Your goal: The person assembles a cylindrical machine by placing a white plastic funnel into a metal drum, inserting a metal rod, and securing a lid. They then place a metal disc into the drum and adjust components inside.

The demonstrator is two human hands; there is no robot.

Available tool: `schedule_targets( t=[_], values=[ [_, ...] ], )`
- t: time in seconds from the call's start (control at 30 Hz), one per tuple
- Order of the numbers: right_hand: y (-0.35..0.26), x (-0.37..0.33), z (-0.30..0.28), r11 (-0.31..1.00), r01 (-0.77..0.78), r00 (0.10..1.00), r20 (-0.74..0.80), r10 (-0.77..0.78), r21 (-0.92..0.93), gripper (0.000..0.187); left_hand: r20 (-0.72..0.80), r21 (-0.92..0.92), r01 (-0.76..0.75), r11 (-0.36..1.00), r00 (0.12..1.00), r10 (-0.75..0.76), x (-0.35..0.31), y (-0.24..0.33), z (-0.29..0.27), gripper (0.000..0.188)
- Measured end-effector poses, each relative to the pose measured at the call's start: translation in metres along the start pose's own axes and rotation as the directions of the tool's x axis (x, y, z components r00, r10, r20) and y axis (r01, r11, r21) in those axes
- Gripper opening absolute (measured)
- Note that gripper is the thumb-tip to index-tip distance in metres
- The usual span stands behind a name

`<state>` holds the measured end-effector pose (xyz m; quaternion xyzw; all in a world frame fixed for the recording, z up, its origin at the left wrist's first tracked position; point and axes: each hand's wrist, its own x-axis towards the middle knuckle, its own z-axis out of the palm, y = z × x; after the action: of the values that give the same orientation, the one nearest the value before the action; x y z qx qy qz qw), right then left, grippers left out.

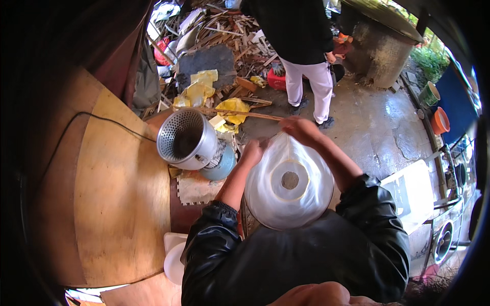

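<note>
In front of my chest is a shiny, whitish, round piece (pixel 315 188), funnel-like, with a yellowish ring and a hole at its middle. Its far edge is drawn up to a peak, and there my right hand (pixel 302 130) is closed on it. My left hand (pixel 255 151) curls at the far left edge of the same piece; its fingertips are slightly blurred. Left of that hand stands a perforated metal drum (pixel 201 150) on a blue-green base (pixel 220 166). Whether the thin wooden strip (pixel 245 113) beyond touches my right hand, I cannot tell.
Curved plywood (pixel 122 188) stands at the left, crossed by a black cable (pixel 109 118). Scrap wood (pixel 229 35) and yellow sheeting (pixel 199 92) are heaped ahead. Another person (pixel 309 76) stands beyond my hands. A large vat (pixel 380 48), an orange pot (pixel 440 121) and a white panel (pixel 411 194) are at the right.
</note>
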<state>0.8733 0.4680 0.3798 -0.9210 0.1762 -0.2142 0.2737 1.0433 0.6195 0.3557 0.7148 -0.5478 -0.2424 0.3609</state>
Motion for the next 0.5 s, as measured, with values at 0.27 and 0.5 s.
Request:
schedule_targets(
  t=[0.27, 0.5],
  values=[
    [-0.006, 0.001, 0.017, 0.997, 0.057, 0.983, 0.178, -0.048, -0.044, 0.023, -0.048, -0.314, 0.027, 0.949, 0.998, -0.045, -0.019, -0.013, 0.004, 0.030],
    [-0.001, -0.019, 0.007, 0.995, 0.104, 0.981, 0.162, -0.104, 0.010, 0.023, -0.035, -0.165, -0.008, 0.986, 0.999, 0.002, -0.047, 0.001, 0.010, 0.026]
  ],
)
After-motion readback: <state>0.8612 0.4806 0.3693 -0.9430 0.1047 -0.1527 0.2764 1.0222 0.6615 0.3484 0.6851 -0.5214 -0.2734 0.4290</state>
